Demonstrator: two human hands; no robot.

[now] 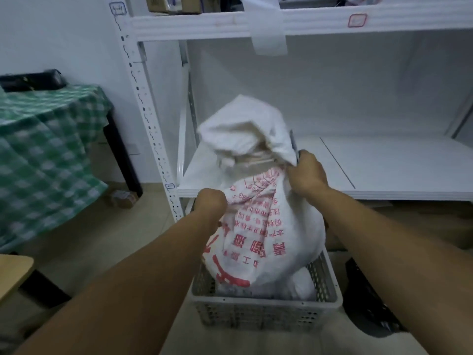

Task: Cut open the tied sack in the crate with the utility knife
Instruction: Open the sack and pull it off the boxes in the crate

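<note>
1. The right hand (305, 175) has its fingers pinching the loose white top of the sack (266, 226), apparently tugging the mouth apart; a dark sliver beside them may be the knife, but I cannot tell.
2. The left hand (212, 201) presses the sack's near left side, probably steadying it; its fingers are hidden.
3. The sack stands upright in the grey crate (263, 313), beside the white shelf (384, 165).
4. Red printed characters cover the sack, upside down and unreadable from here.

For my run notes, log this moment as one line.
stage: handling sack | sack: upright in crate, top loose | left hand: against sack side | right hand: gripping top fabric | knife: not visible
</note>
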